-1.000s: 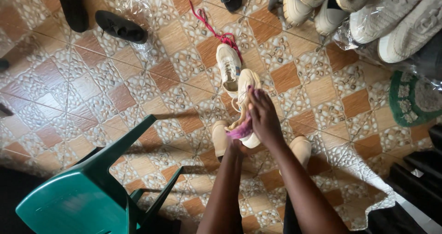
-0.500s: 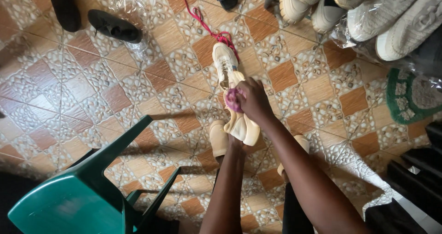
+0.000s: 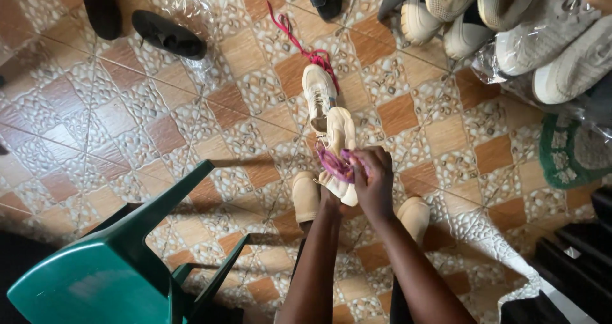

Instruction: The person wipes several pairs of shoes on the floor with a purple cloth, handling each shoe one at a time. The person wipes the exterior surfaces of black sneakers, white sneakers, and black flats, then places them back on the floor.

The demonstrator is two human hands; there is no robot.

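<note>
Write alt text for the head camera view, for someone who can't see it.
Seen from above, a person's right hand presses a pink cloth against a cream sneaker that the mostly hidden left hand holds up over a patterned tile floor, beside a green plastic chair.

right hand (image 3: 373, 182) pressed pink cloth (image 3: 336, 164) on cream sneaker (image 3: 339, 152) | left hand (image 3: 331, 199) gripped sneaker's heel | green chair (image 3: 121, 260) nearby
</note>
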